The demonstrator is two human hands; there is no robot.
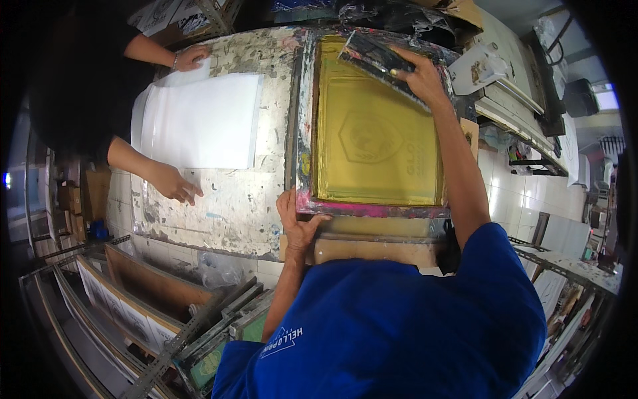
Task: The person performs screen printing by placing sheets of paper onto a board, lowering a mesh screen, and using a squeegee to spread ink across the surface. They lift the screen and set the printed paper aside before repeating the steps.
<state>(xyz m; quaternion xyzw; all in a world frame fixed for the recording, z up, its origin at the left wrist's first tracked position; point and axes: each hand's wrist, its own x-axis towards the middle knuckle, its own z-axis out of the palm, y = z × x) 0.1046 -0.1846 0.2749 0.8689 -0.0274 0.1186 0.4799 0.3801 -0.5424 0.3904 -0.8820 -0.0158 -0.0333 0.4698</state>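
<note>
My right hand [420, 78] grips a dark, ink-stained squeegee [372, 58], held slantwise over the far end of a screen-printing screen [373, 209]. The yellow mesh [392, 174] carries a faint shield-shaped design and some lettering. At the screen's near left corner, my left hand [299, 223] holds the paint-smeared frame, fingers up along its side and thumb at the near edge. What lies under the screen is hidden.
A co-worker in dark clothes stands at the left, one hand [191, 58] by a stack of white sheets [206, 120], the other hand [174, 183] over the stained table [219, 219]. Racked frames [143, 279] stand at the lower left. A translucent container [480, 66] is right of the screen.
</note>
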